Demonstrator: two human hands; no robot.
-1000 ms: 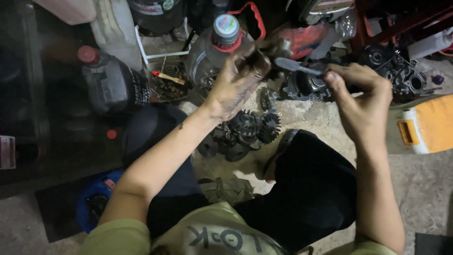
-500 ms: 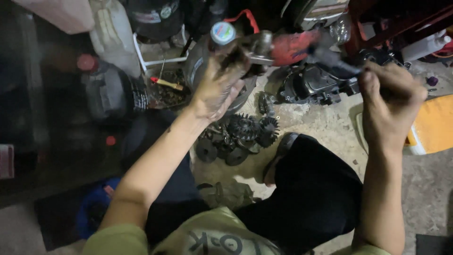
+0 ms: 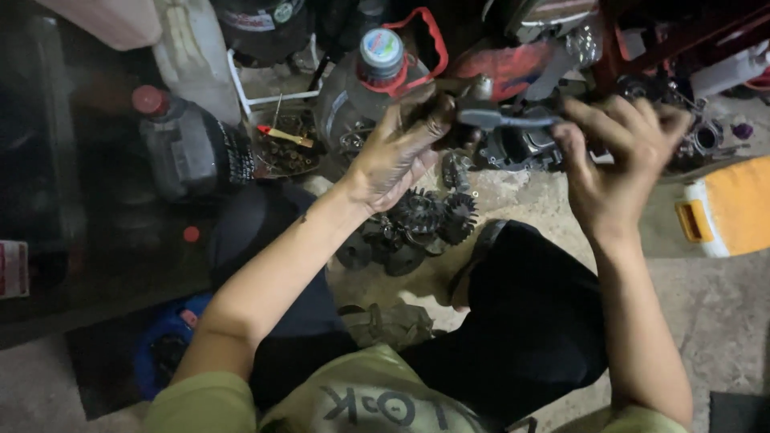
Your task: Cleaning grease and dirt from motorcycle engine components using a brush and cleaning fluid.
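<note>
While we crouch over a concrete floor littered with engine parts, our grease-blackened left hand is raised at the centre of the scene, its fingers curled around a small dark metal part pinched at the fingertips. Just to its right, our right hand has its fingers bent and close together around the handle end of a grey hand tool, whose other end meets the metal part; motion blur hides the exact grip. Below the hands, nearer to us, a cluster of dark toothed gears lies on the floor between our knees. Beyond the left hand stands a clear plastic bottle with a light cap. To the far left sits a dark jug with a red cap, beside it a white tray of small oily parts. At the right edge rests a yellow and white container.
</note>
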